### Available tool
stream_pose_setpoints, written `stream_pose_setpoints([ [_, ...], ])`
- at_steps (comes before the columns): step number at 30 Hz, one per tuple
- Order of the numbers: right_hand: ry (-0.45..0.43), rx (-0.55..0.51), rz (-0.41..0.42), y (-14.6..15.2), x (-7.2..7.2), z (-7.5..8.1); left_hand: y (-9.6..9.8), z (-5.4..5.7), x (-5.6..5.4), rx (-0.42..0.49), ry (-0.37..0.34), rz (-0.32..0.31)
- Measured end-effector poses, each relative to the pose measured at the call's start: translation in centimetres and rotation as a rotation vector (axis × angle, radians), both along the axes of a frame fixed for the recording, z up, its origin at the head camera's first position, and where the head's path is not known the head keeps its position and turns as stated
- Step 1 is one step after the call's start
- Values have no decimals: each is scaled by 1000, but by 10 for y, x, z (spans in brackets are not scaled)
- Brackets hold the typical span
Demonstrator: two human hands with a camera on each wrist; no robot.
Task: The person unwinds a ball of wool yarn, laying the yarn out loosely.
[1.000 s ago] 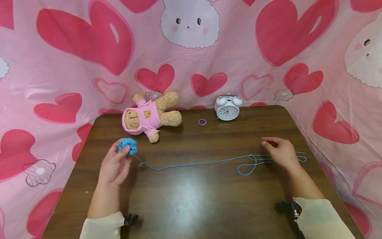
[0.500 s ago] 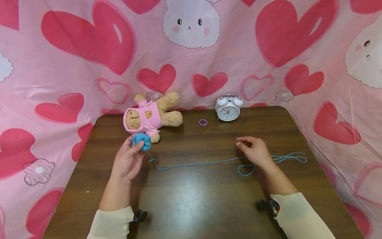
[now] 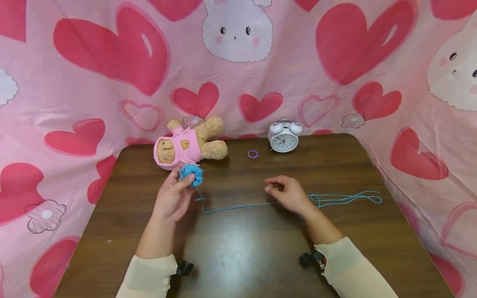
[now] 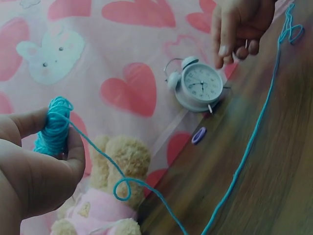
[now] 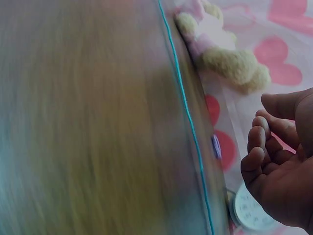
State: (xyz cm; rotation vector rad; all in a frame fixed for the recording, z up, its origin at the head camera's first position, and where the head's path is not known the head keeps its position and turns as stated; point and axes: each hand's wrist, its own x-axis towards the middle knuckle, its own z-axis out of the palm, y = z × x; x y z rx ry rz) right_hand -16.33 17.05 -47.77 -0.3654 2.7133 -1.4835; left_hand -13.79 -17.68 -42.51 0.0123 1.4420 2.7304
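A small wound bundle of blue yarn is pinched between the thumb and fingers of my left hand, above the table's left half. From it a strand drops with a small twist, then runs right along the tabletop. My right hand hovers over this strand near the middle, its fingers loosely curled with nothing between them in the right wrist view. Right of that hand, the loose yarn end lies in several loops on the wood, partly hidden by the hand and forearm.
A teddy bear in a pink hoodie lies at the back left, just behind the yarn bundle. A purple ring and a white alarm clock are along the back of the brown table. Pink heart-print cloth hangs behind.
My right hand has moved left along the strand, from the looped end toward the middle. My left hand has carried the yarn bundle right and slightly away from me, nearer the teddy bear.
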Motion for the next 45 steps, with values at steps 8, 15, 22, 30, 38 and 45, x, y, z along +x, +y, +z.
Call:
stream_pose_setpoints([
  [8, 22, -12, 123, -39, 4, -8, 10, 0, 2, 0, -4, -16],
  [15, 36, -21, 182, -67, 9, -9, 21, -1, 1, -11, 11, -34],
  [22, 41, -31, 262, -95, 13, -10, 32, 2, 1, -1, -17, -49],
  [30, 70, -8, 310, -122, 11, -15, 41, 6, 0, 15, -8, -62],
  [38, 118, -3, 298, -134, 12, -13, 43, 7, -1, 15, -7, -57],
  [45, 112, -61, 253, -121, 18, -10, 43, 4, -3, 17, -19, -55],
])
